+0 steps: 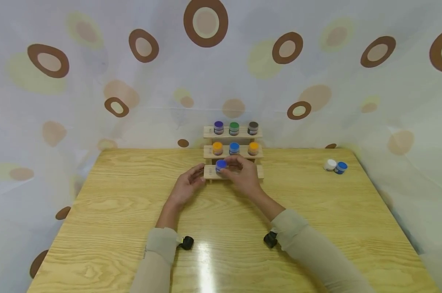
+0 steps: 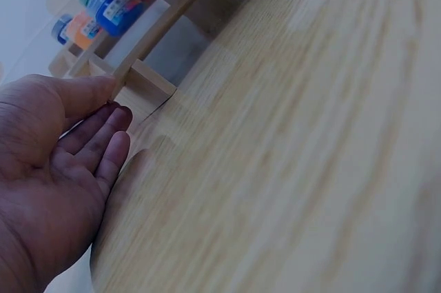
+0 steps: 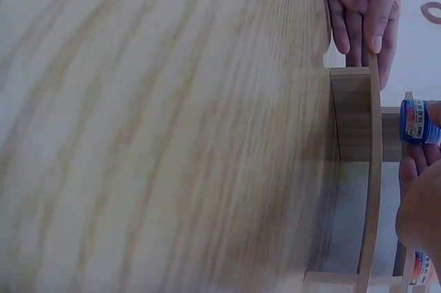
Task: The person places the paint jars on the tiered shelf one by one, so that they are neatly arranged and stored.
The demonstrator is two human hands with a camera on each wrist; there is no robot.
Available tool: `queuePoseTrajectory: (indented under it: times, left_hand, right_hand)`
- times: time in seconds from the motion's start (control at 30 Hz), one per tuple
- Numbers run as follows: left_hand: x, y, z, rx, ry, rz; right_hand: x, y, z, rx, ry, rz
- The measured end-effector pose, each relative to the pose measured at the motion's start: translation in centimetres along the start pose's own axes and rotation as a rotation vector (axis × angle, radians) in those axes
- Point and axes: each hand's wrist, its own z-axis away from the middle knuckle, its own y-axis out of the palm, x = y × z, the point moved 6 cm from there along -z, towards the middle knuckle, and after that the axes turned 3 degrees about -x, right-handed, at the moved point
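Note:
A three-tier wooden display rack (image 1: 211, 174) stands against the back of the table. My right hand (image 1: 244, 175) grips a small blue-violet paint jar (image 1: 221, 166) between thumb and fingers, over the left part of the lowest shelf. Seen from the right wrist, the jar (image 3: 413, 122) has a printed label and stays upright relative to the shelf. At the left end of that lowest shelf is my left hand (image 1: 186, 185), its thumb and fingers about the board's end. In the left wrist view the thumb (image 2: 89, 93) touches the board's tip, with the other fingers lower down.
The middle shelf bears an orange jar (image 1: 217, 149), a blue jar (image 1: 234, 149) and another orange jar (image 1: 253, 149). On top stand purple (image 1: 218, 127), green (image 1: 234, 129) and dark brown (image 1: 253, 128) ones. White (image 1: 329, 165) and blue (image 1: 340, 167) jars sit on the table's right.

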Motion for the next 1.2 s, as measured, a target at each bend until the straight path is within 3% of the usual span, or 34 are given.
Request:
queuePoseTrajectory:
  times: [0.67, 1.2]
  left_hand:
    - [0.0, 0.0, -0.1, -0.008, 0.004, -0.023]
    - [0.1, -0.1, -0.1, -0.010, -0.011, -0.020]
  right_hand:
    - [-1.6, 0.4, 0.1, 0.046, 0.015, 0.033]
    - [-2.3, -2.6, 1.0, 0.019, 0.051, 0.035]
